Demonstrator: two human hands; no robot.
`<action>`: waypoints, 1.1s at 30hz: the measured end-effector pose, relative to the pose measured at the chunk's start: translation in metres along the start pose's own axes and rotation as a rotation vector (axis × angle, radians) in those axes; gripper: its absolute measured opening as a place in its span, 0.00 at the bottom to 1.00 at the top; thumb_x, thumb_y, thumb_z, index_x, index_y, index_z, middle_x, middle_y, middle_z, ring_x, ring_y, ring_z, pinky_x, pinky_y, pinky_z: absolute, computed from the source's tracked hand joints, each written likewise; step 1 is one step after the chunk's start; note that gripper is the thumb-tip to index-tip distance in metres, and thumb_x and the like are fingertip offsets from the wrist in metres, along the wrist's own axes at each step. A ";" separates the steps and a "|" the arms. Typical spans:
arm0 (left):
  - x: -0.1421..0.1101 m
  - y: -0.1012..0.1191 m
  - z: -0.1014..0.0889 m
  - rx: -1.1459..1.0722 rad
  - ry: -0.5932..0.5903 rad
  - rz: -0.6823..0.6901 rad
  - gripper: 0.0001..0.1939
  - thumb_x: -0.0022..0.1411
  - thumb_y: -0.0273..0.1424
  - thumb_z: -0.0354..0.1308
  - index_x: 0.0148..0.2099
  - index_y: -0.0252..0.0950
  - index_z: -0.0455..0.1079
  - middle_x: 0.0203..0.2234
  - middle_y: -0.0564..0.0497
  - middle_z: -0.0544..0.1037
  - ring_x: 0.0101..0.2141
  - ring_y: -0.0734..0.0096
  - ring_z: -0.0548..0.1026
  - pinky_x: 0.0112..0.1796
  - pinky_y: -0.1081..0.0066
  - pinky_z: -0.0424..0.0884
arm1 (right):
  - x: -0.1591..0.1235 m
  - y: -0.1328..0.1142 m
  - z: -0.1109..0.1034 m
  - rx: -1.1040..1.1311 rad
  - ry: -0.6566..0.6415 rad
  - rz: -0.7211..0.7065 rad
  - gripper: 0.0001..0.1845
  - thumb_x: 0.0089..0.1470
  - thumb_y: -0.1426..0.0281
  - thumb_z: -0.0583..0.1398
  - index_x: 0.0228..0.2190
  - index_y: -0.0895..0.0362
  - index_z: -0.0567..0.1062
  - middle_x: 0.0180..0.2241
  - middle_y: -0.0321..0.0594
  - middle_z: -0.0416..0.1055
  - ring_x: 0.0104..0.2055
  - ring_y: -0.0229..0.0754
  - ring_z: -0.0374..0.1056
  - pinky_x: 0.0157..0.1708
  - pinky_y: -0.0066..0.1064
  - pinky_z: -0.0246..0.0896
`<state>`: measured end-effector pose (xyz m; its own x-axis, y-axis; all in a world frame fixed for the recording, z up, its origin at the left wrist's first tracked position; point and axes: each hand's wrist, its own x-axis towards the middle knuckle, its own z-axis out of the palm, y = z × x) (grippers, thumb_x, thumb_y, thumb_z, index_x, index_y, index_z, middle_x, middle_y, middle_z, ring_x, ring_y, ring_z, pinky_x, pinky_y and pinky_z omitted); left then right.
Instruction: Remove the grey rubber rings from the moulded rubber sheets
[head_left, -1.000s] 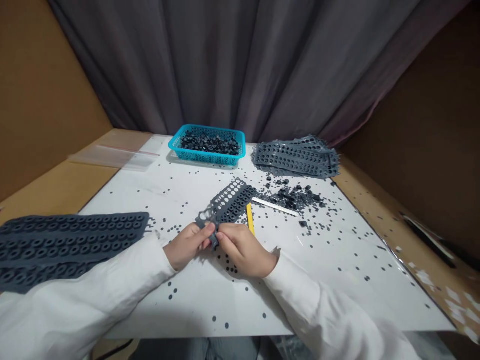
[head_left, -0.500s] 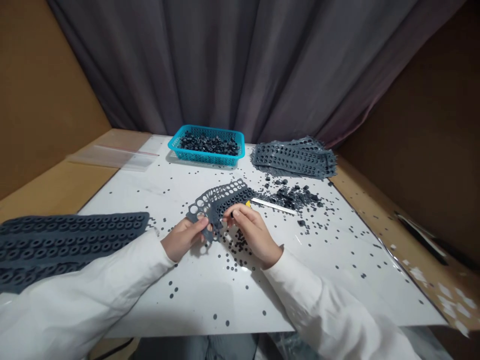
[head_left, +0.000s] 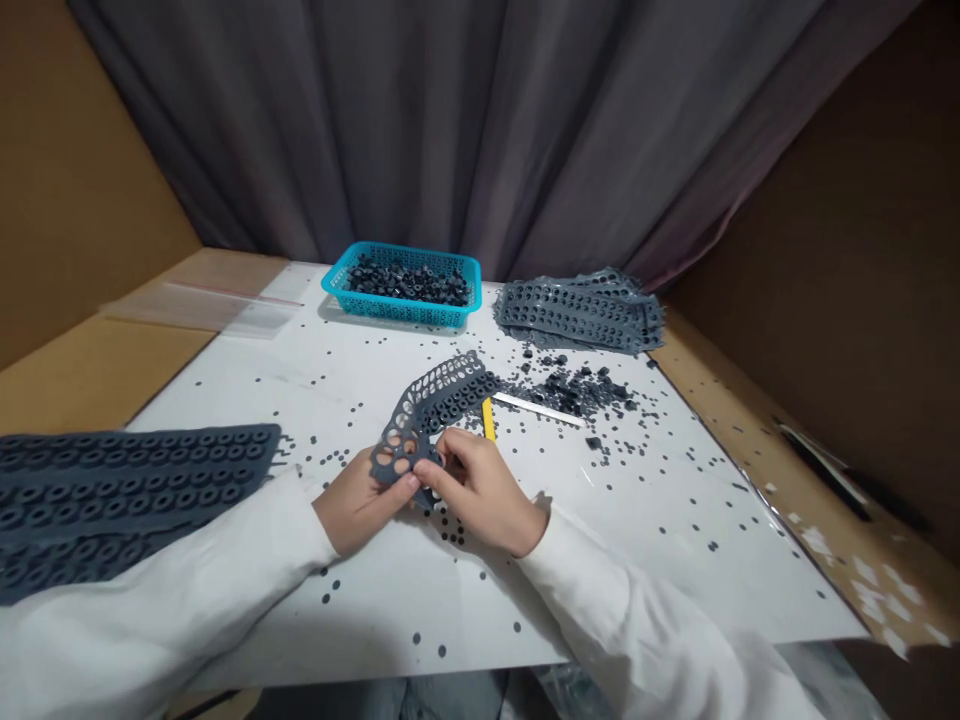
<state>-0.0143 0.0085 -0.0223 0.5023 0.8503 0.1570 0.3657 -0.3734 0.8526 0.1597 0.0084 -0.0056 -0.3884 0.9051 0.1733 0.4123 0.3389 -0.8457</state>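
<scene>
A dark grey rubber sheet (head_left: pixel 442 385) curves up between my hands, with open holes along one side and rows of ring-shaped pieces along the other. My left hand (head_left: pixel 364 500) is closed on its near end, thumb on top. My right hand (head_left: pixel 484 490) pinches the same end from the right, thumb and fingers close to the left thumb; whether a loose ring is between them is hidden. Behind the right hand lies a cutter with a yellow handle (head_left: pixel 488 418) and a white strip (head_left: pixel 540 409). Small dark discs lie scattered beneath the hands.
A blue basket (head_left: pixel 401 310) full of small dark pieces stands at the back. Punched grey sheets (head_left: pixel 581 312) are stacked behind right, with a dark heap of bits (head_left: pixel 581 390) before them. More ringed sheets (head_left: pixel 135 490) lie left, clear plastic bags (head_left: pixel 210 305) behind.
My right hand has come in to the sheet's near end, its thumb now beside the left thumb. The sheet's near end has tilted up, and more of the yellow handle shows.
</scene>
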 end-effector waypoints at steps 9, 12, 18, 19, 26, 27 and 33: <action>0.000 -0.003 -0.002 -0.491 -0.028 -0.320 0.22 0.56 0.47 0.50 0.26 0.33 0.67 0.20 0.51 0.69 0.24 0.69 0.68 0.25 0.72 0.65 | -0.001 0.009 0.000 -0.140 -0.092 -0.250 0.11 0.55 0.70 0.52 0.22 0.57 0.59 0.23 0.34 0.57 0.28 0.36 0.55 0.28 0.27 0.49; 0.004 -0.006 -0.001 -0.496 -0.079 -0.455 0.21 0.52 0.45 0.58 0.19 0.32 0.65 0.13 0.54 0.66 0.18 0.74 0.65 0.20 0.75 0.60 | -0.001 0.010 0.000 -0.097 -0.214 -0.290 0.07 0.55 0.71 0.52 0.25 0.57 0.64 0.25 0.36 0.59 0.29 0.36 0.56 0.30 0.27 0.51; 0.009 -0.006 0.009 -0.917 -0.007 -0.517 0.19 0.46 0.42 0.65 0.19 0.30 0.70 0.15 0.52 0.72 0.20 0.76 0.68 0.24 0.77 0.65 | 0.004 0.021 0.008 0.588 -0.254 -0.003 0.16 0.57 0.64 0.52 0.21 0.58 0.65 0.23 0.35 0.61 0.28 0.35 0.59 0.31 0.28 0.53; 0.009 -0.005 0.011 -1.026 0.033 -0.536 0.17 0.45 0.41 0.66 0.19 0.31 0.71 0.16 0.52 0.73 0.21 0.76 0.69 0.26 0.77 0.66 | 0.006 0.023 0.011 0.728 -0.240 0.067 0.16 0.56 0.63 0.53 0.21 0.58 0.65 0.23 0.35 0.61 0.28 0.35 0.59 0.31 0.28 0.53; 0.012 0.001 0.009 -1.304 0.117 -0.518 0.09 0.46 0.32 0.67 0.24 0.31 0.74 0.20 0.50 0.78 0.24 0.73 0.74 0.32 0.75 0.69 | 0.012 0.023 0.024 1.215 -0.078 0.326 0.15 0.46 0.64 0.63 0.19 0.58 0.64 0.19 0.31 0.55 0.24 0.33 0.52 0.28 0.26 0.51; 0.012 0.001 0.009 -1.306 0.112 -0.511 0.08 0.47 0.31 0.67 0.26 0.31 0.74 0.21 0.49 0.78 0.25 0.71 0.74 0.33 0.74 0.69 | 0.012 0.022 0.024 1.234 -0.069 0.349 0.14 0.45 0.64 0.63 0.18 0.58 0.65 0.19 0.31 0.55 0.23 0.33 0.52 0.27 0.26 0.51; 0.008 -0.005 0.006 -1.276 0.128 -0.572 0.11 0.44 0.34 0.68 0.24 0.31 0.72 0.18 0.50 0.77 0.23 0.70 0.74 0.30 0.72 0.69 | 0.012 0.019 0.017 1.344 -0.082 0.440 0.15 0.45 0.65 0.62 0.19 0.57 0.61 0.20 0.31 0.50 0.23 0.32 0.49 0.26 0.26 0.49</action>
<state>-0.0068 0.0149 -0.0282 0.4284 0.8213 -0.3767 -0.4959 0.5622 0.6619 0.1481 0.0215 -0.0279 -0.5010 0.8380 -0.2165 -0.5580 -0.5039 -0.6593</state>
